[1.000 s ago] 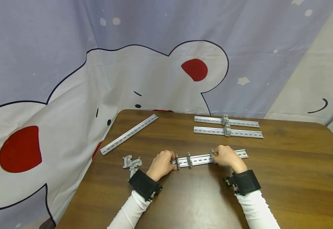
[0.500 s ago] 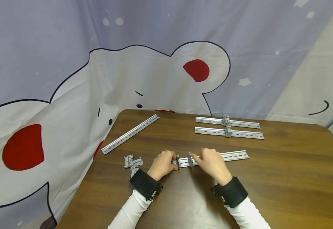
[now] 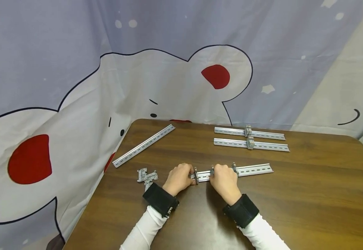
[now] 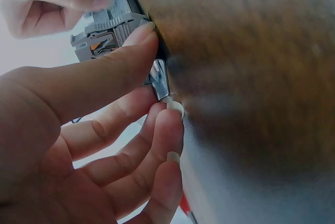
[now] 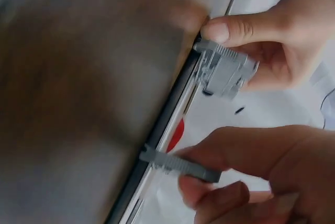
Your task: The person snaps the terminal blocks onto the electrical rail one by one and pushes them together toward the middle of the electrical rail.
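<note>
Since half a second ago the right hand (image 3: 223, 178) has slid left along the rail (image 3: 253, 169), leaving a third clip (image 3: 234, 168) uncovered at its 3 o'clock. Its fingers (image 5: 230, 153) now pinch the middle clip (image 5: 180, 164), while the left hand (image 3: 179, 177) curls round the rail's left end, thumb on the end clip (image 4: 107, 33). The rail lies on a dark wooden counter (image 3: 309, 194), with a cartoon-printed cloth (image 3: 75, 86) hanging at 12 o'clock.

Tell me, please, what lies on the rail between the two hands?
In the head view, only a short bare stretch of rail separates the left hand and the right hand, with a grey clip at the left fingertips.
</note>
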A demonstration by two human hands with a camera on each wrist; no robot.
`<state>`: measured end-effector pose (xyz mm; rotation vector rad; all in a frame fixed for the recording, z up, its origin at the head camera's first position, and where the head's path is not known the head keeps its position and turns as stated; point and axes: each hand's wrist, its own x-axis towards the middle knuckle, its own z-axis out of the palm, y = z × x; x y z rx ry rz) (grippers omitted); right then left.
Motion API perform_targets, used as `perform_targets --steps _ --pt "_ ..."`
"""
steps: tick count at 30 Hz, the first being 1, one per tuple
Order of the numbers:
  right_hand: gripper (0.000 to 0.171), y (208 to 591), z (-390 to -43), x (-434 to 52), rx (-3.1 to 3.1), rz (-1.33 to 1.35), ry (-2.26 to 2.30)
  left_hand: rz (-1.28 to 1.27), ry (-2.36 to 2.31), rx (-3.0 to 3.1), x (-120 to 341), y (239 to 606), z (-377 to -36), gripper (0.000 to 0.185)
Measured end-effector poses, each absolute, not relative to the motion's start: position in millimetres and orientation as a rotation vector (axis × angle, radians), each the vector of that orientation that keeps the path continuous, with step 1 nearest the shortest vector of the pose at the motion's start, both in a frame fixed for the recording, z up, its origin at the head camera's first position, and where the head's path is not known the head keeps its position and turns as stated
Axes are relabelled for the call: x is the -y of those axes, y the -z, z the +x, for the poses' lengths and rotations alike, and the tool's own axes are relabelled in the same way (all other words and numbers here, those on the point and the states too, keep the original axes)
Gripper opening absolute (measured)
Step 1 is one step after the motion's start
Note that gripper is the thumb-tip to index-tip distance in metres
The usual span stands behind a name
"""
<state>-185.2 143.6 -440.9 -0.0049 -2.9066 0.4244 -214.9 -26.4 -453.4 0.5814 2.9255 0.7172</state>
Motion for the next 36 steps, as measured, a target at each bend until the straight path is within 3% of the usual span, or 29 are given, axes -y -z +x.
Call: perform_targets --steps 13,36 --pt "0.026 432 -189 -185 2.957 -0.159 -0.447 0.56 -0.762 -2.901 29 453 -216 0.028" --pt "0.023 424 -187 -200 2.96 -0.314 -0.419 0.54 -0.801 -2.85 28 452 -219 0.03"
